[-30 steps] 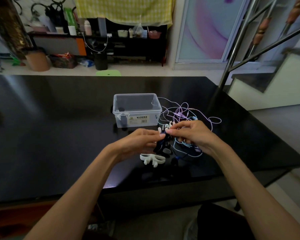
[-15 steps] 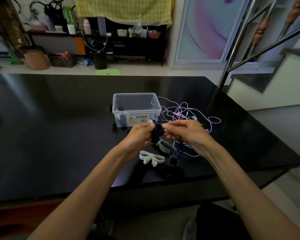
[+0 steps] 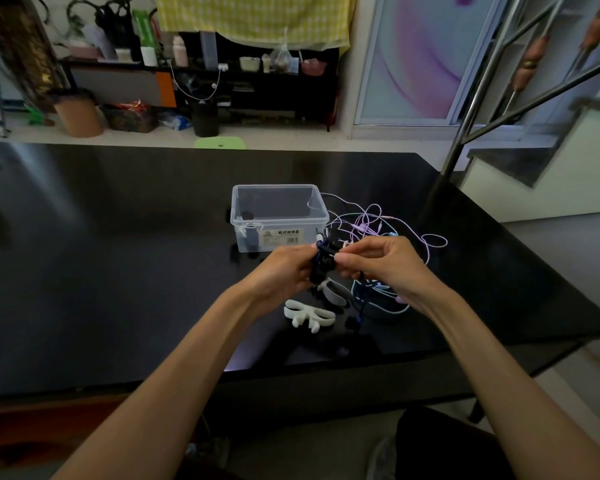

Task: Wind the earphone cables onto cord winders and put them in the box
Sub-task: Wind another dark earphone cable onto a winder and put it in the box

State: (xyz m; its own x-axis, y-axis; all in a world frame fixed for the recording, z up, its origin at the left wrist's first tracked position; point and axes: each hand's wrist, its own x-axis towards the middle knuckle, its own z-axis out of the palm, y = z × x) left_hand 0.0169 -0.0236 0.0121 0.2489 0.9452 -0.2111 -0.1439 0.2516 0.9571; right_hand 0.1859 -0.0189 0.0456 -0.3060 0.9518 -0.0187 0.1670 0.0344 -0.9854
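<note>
My left hand (image 3: 286, 271) grips a black cord winder (image 3: 323, 263) with dark blue cable wrapped on it, held above the black table (image 3: 118, 271). My right hand (image 3: 378, 261) pinches the dark blue earphone cable (image 3: 361, 306) right beside the winder; its loose end hangs down to the table. A clear plastic box (image 3: 279, 216) stands just behind my hands. Two white cord winders (image 3: 309, 315) (image 3: 335, 294) lie on the table below my hands. A tangle of purple, white and light blue earphone cables (image 3: 371, 223) lies to the right of the box.
The table's right edge (image 3: 534, 258) runs close to the cable pile. A metal stair railing (image 3: 465, 140) rises beyond the far right corner. A green stool (image 3: 220, 143) and cluttered shelves (image 3: 250, 74) stand behind the table.
Both hands rose from near the table and moved slightly toward the box, carrying the black winder. The dark blue cable has gone from loose below to partly wrapped on the winder.
</note>
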